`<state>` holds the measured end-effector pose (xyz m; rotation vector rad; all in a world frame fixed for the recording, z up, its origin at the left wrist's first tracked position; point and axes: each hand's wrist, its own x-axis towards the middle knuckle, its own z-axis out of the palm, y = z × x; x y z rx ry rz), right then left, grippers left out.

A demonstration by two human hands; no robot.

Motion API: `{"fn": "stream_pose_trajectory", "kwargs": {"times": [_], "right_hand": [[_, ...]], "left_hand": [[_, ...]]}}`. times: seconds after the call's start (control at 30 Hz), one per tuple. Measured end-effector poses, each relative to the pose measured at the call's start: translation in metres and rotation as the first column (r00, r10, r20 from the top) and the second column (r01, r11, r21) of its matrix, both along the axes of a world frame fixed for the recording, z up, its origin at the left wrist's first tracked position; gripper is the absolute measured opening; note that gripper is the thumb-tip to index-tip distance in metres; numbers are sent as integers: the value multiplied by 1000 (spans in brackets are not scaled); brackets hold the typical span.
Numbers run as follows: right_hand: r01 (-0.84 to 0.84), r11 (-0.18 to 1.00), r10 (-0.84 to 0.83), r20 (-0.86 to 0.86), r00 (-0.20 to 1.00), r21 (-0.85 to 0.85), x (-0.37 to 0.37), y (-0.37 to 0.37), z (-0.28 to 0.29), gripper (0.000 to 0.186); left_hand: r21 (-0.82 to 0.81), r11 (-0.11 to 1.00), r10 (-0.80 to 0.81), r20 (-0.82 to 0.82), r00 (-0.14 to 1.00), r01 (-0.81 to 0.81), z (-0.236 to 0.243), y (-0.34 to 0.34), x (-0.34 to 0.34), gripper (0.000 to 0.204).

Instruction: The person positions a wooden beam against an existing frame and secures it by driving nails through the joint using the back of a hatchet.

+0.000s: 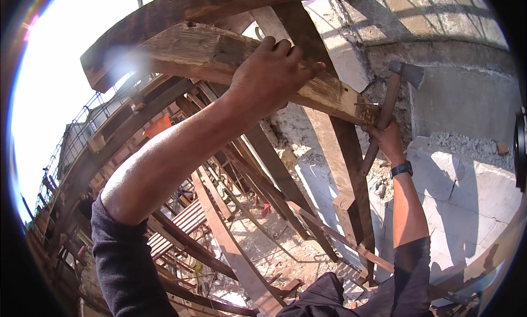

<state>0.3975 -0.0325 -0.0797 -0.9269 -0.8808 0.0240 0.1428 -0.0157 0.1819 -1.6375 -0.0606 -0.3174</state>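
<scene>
Beam (186,50) slants in front of a post (332,152), a hatchet (387,100) head-up at its right end; the left hand (269,75) clamps the beam, the right hand (388,141), wearing a watch (401,169), grips the hatchet.

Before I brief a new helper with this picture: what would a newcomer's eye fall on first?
Probably the hatchet, held head-up in the right hand, right of centre. Next, the left hand holding the weathered beam across the upper middle, with a darker curved beam above it in the picture.
</scene>
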Motion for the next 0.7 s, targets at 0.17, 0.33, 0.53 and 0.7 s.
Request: {"fn": "stream_pose_trajectory", "kwargs": {"times": [0.17, 0.33, 0.53, 0.7], "right_hand": [[41, 996, -40, 7, 999, -78, -1, -2, 2, 41], [49, 998, -47, 50, 998, -45, 11, 11, -9, 48], [-41, 994, 39, -21, 999, -100, 4, 5, -2, 46], [18, 994, -15, 26, 1000, -105, 12, 7, -5, 60]], "left_hand": [[-69, 997, 35, 12, 999, -34, 0, 4, -9, 89], [1, 1000, 27, 15, 1000, -27, -3, -7, -1, 87], [10, 999, 50, 19, 999, -50, -2, -6, -2, 83], [-6, 999, 32, -5, 999, -32, -1, -4, -12, 84]]}}
